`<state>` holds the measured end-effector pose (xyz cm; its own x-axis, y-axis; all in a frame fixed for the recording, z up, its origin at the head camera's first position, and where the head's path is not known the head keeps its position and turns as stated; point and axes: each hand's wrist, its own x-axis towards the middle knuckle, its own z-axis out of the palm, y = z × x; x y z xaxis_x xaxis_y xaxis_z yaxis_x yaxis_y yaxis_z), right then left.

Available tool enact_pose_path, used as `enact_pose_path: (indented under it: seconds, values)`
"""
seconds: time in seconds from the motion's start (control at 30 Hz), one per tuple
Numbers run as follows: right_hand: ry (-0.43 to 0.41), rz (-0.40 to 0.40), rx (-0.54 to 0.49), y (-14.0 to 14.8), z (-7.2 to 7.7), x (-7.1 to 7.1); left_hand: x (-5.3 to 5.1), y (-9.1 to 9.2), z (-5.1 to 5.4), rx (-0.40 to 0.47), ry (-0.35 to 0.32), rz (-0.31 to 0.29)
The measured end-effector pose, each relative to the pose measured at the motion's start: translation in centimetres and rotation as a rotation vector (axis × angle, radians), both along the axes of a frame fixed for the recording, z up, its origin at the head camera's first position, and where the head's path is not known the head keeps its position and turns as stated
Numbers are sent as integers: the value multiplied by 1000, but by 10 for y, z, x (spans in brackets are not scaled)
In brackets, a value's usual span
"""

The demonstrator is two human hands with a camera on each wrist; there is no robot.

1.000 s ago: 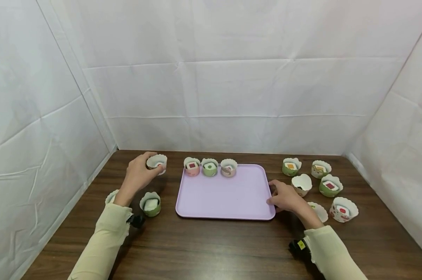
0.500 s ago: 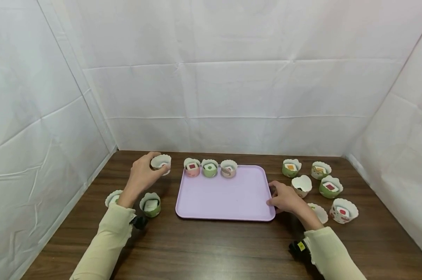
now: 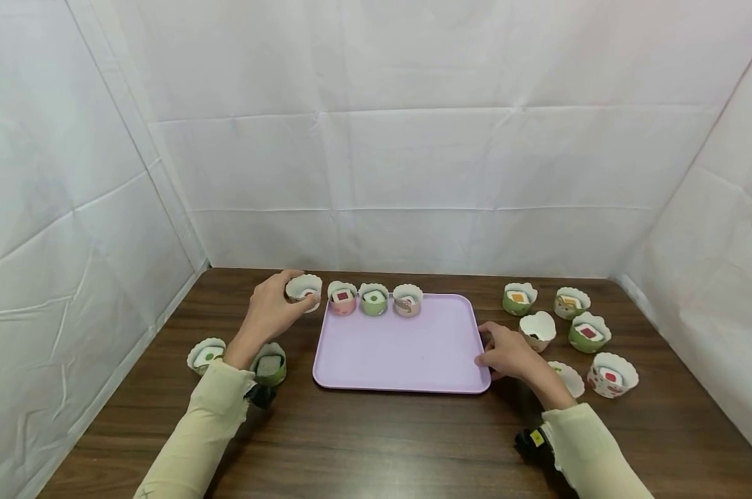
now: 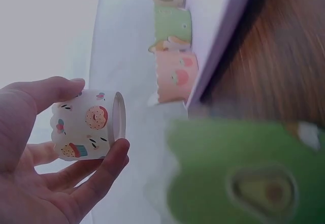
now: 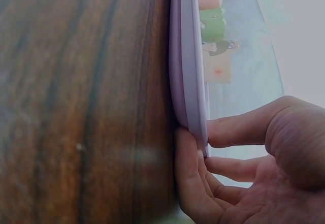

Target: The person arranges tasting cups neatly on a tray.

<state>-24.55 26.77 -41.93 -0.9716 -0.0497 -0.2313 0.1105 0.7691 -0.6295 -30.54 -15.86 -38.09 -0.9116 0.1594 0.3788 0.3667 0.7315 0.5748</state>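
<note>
My left hand holds a white scalloped paper baking cup printed with doughnuts and cupcakes, thumb on one side and fingers on the other. In the head view a white piece with a red mark shows inside it. The cup is off the table, just left of the tray's back-left corner. There the lilac tray bears a pink cup, a green cup and a beige cup in a row along its back edge. My right hand grips the tray's right rim between thumb and fingers.
Two green cups, one at far left and one by the left wrist, stand on the brown table. Several filled cups, among them a strawberry-print cup, stand at right. White cloth encloses the back and sides.
My left hand has moved right with the white cup, towards the pink cup on the tray. The far-left green cup has come into view. My right hand has stayed at the tray's rim.
</note>
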Motion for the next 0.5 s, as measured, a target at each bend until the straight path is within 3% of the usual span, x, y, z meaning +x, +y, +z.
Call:
enact_pose_path:
  seconds: [0.23, 0.5]
  values:
    - [-11, 15, 5, 2, -1, -2, 0, 20, 4, 33, -3, -33]
    - [13, 11, -19, 3, -6, -2, -4, 52, 1, 72, 15, -90]
